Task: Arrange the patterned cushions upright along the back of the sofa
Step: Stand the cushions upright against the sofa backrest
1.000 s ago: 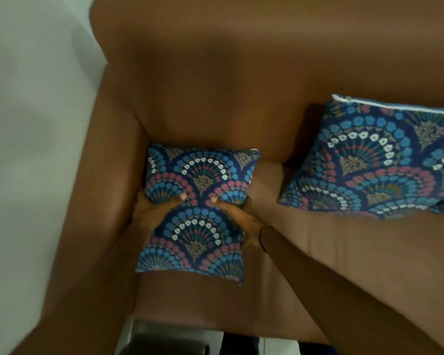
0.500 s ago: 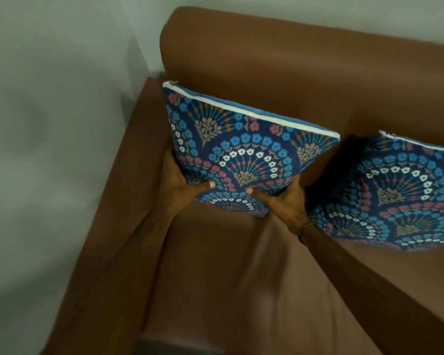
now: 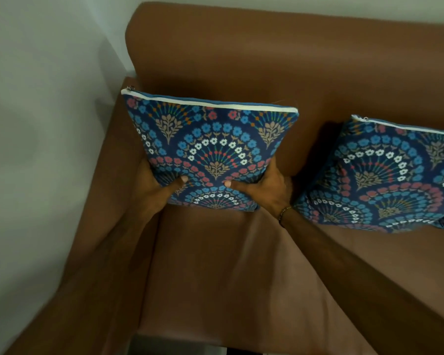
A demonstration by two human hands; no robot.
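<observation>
Two hands [image 3: 154,185] [image 3: 269,188] clasp square patterned cushion [image 3: 210,149] — upright.

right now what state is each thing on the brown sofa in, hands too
left blue patterned cushion: upright near the sofa corner, zip edge up, held at both lower corners
right blue patterned cushion: leaning against the backrest, untouched
left hand: gripping the left cushion
right hand: gripping the same cushion
brown sofa: seat bare in front
</observation>
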